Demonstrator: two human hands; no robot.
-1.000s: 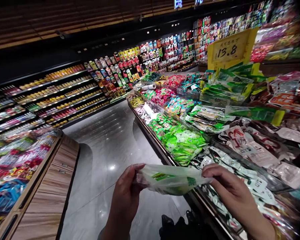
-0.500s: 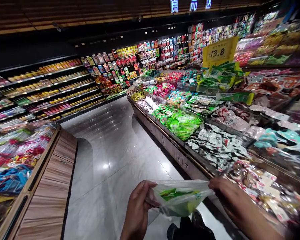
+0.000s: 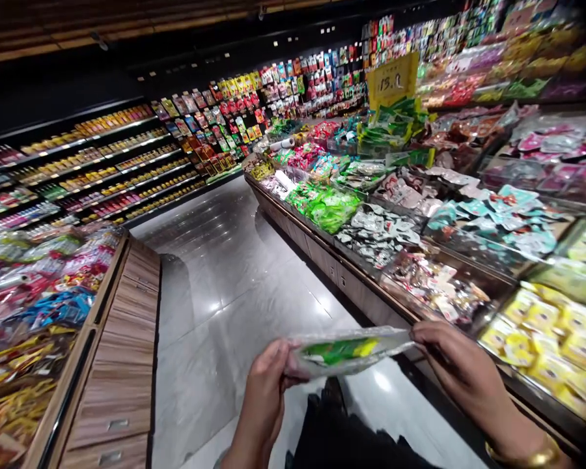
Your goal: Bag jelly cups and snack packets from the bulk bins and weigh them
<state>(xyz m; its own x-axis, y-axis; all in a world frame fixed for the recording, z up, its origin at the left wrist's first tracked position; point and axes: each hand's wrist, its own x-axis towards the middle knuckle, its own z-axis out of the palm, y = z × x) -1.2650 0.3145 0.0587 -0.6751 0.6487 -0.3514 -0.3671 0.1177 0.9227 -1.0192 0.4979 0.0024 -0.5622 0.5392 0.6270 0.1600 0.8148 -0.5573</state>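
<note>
A clear plastic bag (image 3: pixel 317 368) is stretched flat between my hands, above the aisle floor. Inside it lies a green and yellow snack packet (image 3: pixel 344 350). My left hand (image 3: pixel 266 371) pinches the bag's left end, thumb on top. At the opposite end, the fingers of my right hand (image 3: pixel 452 355) grip the bag's corner; a gold bracelet (image 3: pixel 532 453) shows at that wrist. Just beyond my right hand are bins of small wrapped snacks (image 3: pixel 434 283) and yellow packets (image 3: pixel 547 332).
A long display counter (image 3: pixel 317 254) with divided snack bins runs along the right. On the left stands a wood-fronted counter (image 3: pixel 112 365) heaped with packets. Grey tiled floor (image 3: pixel 215 273) lies between them. Shelves of jars (image 3: pixel 102 163) and hanging packets line the back wall.
The view has moved back along the aisle, so yellow packets now show at the right. Both hands still hold the bag, which is now flatter and slightly higher in view.
</note>
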